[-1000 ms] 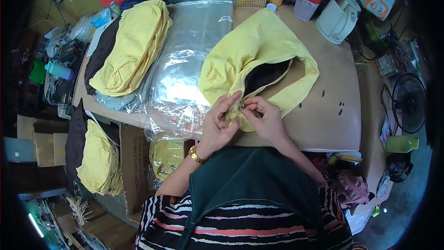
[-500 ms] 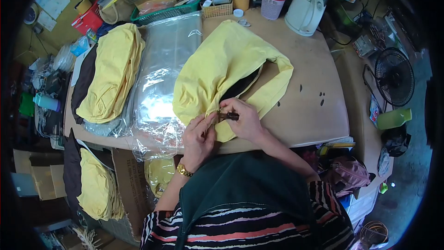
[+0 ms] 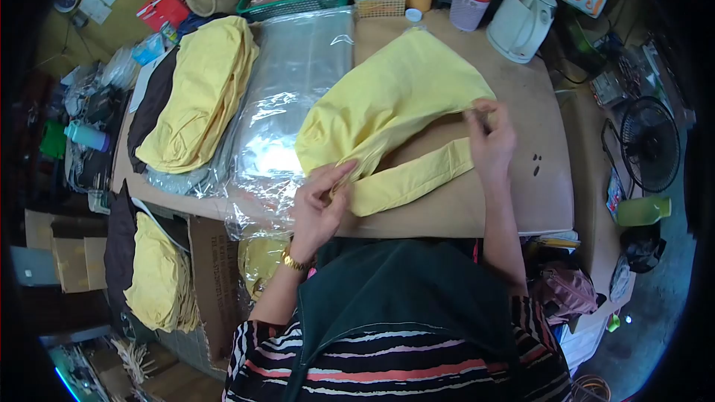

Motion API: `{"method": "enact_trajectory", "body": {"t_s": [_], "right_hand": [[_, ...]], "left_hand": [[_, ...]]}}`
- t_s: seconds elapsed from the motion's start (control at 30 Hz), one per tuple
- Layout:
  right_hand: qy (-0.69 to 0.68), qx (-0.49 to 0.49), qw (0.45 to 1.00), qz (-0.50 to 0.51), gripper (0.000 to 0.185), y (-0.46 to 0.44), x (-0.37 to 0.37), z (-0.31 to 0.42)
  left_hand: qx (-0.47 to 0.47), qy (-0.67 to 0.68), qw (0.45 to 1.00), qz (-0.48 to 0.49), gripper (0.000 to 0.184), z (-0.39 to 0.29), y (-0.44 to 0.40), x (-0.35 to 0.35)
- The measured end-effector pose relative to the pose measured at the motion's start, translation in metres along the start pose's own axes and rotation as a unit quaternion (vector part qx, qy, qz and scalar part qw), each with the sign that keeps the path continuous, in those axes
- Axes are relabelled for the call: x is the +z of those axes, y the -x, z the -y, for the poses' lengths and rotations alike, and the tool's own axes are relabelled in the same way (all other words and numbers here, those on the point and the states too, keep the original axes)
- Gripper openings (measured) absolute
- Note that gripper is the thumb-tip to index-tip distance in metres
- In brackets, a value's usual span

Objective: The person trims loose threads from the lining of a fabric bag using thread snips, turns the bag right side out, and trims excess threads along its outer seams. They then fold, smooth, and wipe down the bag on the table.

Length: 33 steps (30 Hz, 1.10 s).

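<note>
A yellow cloth bag (image 3: 402,78) with a long strap (image 3: 417,179) lies on the brown-covered table in front of me. At its lower left, my left hand (image 3: 322,197) pinches the gathered edge where strap and body meet. Farther right, my right hand (image 3: 493,134) is closed on the upper bend of the strap, at the bag's right corner. Between body and strap there is a curved gap showing the table. My right fingers hide most of what they grip, and no tool can be made out in them.
Clear plastic bags (image 3: 298,67) lie left of the cloth bag, beside a stack of folded yellow bags (image 3: 197,97). More yellow bags (image 3: 156,275) are lower left. At the back stand a white kettle (image 3: 521,21), a lidded cup (image 3: 472,1) and baskets (image 3: 380,6). Dark marks (image 3: 536,165) dot the table.
My right hand has moved right and up from the gathered edge to the strap's corner. The small dark tool it held is no longer visible. The bag's dark opening has closed from view.
</note>
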State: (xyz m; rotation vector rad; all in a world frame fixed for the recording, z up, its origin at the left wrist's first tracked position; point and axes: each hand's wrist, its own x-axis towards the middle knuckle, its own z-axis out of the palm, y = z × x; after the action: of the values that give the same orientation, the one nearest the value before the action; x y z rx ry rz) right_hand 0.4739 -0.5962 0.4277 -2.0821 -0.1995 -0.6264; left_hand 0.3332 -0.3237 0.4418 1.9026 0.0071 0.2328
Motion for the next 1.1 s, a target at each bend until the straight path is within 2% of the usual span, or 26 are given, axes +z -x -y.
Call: {"method": "enact_trajectory", "body": {"t_s": [0.03, 0.1, 0.13, 0.17, 0.2, 0.27, 0.3, 0.37, 0.4, 0.43, 0.6, 0.73, 0.8, 0.9, 1.1], "right_hand": [[-0.141, 0.041, 0.982, 0.121, 0.031, 0.013, 0.004, 0.005], [-0.161, 0.044, 0.946, 0.279, 0.04, 0.04, 0.008, 0.063], [-0.157, 0.025, 0.933, 0.324, 0.041, 0.053, 0.014, 0.073], [-0.154, 0.006, 0.917, 0.368, 0.042, 0.064, 0.017, 0.078], [-0.157, 0.005, 0.916, 0.369, 0.042, 0.072, 0.018, 0.077], [-0.166, -0.146, 0.916, 0.334, 0.04, 0.084, 0.021, 0.076], [-0.169, -0.146, 0.916, 0.334, 0.04, 0.086, 0.021, 0.078], [-0.13, -0.232, 0.904, 0.336, 0.041, 0.088, 0.021, 0.087], [-0.135, -0.228, 0.905, 0.334, 0.049, 0.09, 0.023, 0.087], [-0.136, -0.227, 0.905, 0.333, 0.049, 0.091, 0.023, 0.088], [-0.112, -0.207, 0.892, 0.386, 0.044, 0.09, 0.017, 0.091], [-0.194, -0.186, 0.894, 0.357, 0.04, 0.085, 0.019, 0.078], [-0.205, -0.116, 0.94, 0.245, 0.039, 0.08, 0.02, 0.078], [-0.185, -0.065, 0.958, 0.208, 0.04, 0.074, 0.025, 0.081], [-0.201, -0.093, 0.946, 0.238, 0.032, 0.08, 0.04, 0.075]], "left_hand": [[-0.003, -0.004, 1.0, -0.005, 0.037, 0.005, -0.003, 0.005], [-0.069, 0.28, 0.957, 0.019, 0.036, 0.009, -0.009, 0.017], [-0.1, 0.334, 0.937, 0.03, 0.041, 0.013, -0.009, 0.02], [-0.101, 0.331, 0.938, 0.027, 0.041, 0.013, -0.01, 0.023], [-0.099, 0.372, 0.923, 0.016, 0.044, 0.012, -0.013, 0.025], [-0.097, 0.41, 0.907, 0.002, 0.048, 0.011, -0.013, 0.031], [-0.101, 0.451, 0.887, 0.008, 0.052, 0.01, -0.013, 0.034], [-0.107, 0.53, 0.841, 0.021, 0.061, 0.009, -0.013, 0.038], [-0.113, 0.534, 0.838, 0.021, 0.069, 0.011, -0.012, 0.038], [-0.113, 0.533, 0.838, 0.022, 0.069, 0.01, -0.012, 0.036], [-0.132, 0.568, 0.808, 0.082, 0.093, 0.011, -0.014, 0.029], [-0.11, 0.567, 0.812, 0.091, 0.097, 0.011, -0.012, 0.03], [-0.1, 0.568, 0.812, 0.088, 0.099, 0.006, -0.012, 0.031], [-0.11, 0.577, 0.803, 0.103, 0.099, 0.004, -0.012, 0.031], [-0.109, 0.578, 0.801, 0.113, 0.099, 0.002, -0.011, 0.031]]}}
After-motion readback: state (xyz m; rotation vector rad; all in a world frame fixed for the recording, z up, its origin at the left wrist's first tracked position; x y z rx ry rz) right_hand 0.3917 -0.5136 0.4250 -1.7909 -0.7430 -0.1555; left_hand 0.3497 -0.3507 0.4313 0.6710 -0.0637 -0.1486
